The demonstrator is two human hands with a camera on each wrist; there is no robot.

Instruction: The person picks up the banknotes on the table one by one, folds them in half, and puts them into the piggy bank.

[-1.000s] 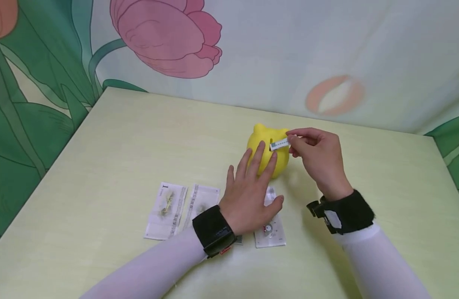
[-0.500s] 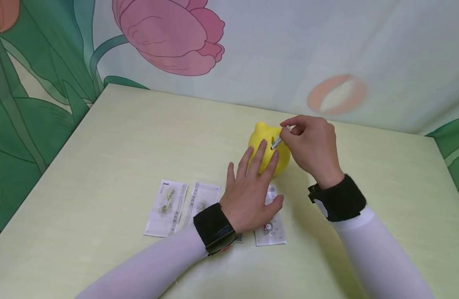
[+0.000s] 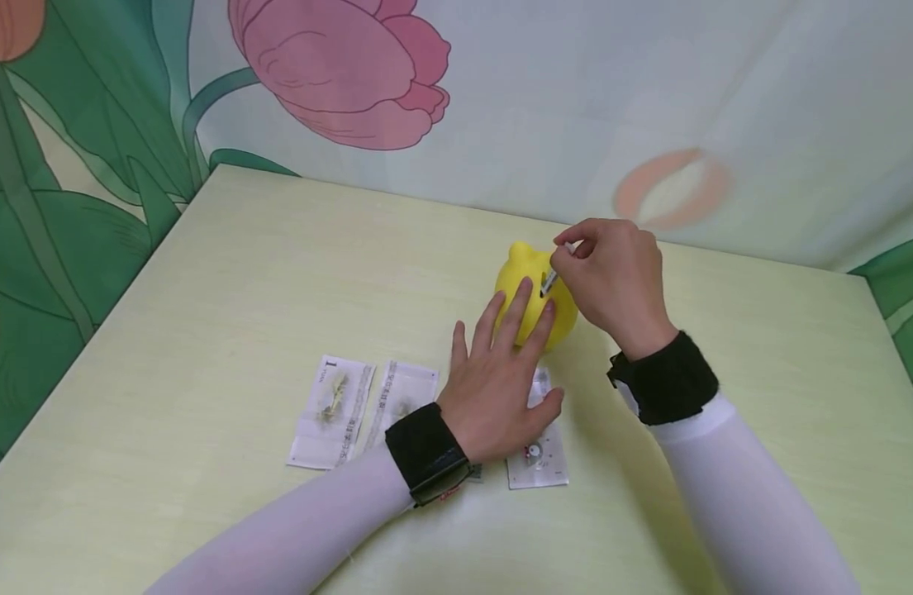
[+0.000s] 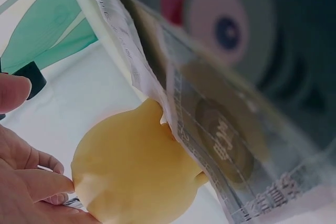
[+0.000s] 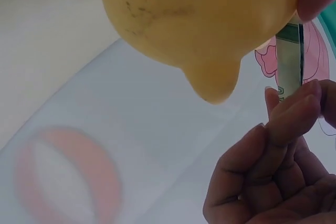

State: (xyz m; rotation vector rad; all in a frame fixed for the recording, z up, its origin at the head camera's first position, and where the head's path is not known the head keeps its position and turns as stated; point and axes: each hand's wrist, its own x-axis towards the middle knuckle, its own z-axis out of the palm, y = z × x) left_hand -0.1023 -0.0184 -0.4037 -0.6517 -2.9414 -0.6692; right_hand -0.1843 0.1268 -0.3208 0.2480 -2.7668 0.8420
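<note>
A yellow piggy bank [image 3: 514,268] with small rounded ears stands toward the back of the table, a dark slot in its top. My left hand [image 3: 493,401] is spread, with straight fingertips resting on the bank's near side. My right hand [image 3: 615,281] pinches a narrow folded banknote [image 3: 551,279] between thumb and fingers, its lower end at the slot. In the right wrist view the banknote [image 5: 289,61] shows a green printed band and runs from the pinching fingers up to the bank [image 5: 199,14]. In the left wrist view the bank [image 4: 131,166] fills the lower middle.
Several printed paper notes lie in front of the bank: one note [image 3: 330,413] at left, another note [image 3: 404,392] beside it, and a note [image 3: 538,463] partly under my left hand. Behind the pale table [image 3: 337,248] hangs a flower-printed cloth [image 3: 530,99].
My right hand has moved a little left and up, tilting the folded banknote from nearly flat to steeper at the slot. My left hand stays on the bank.
</note>
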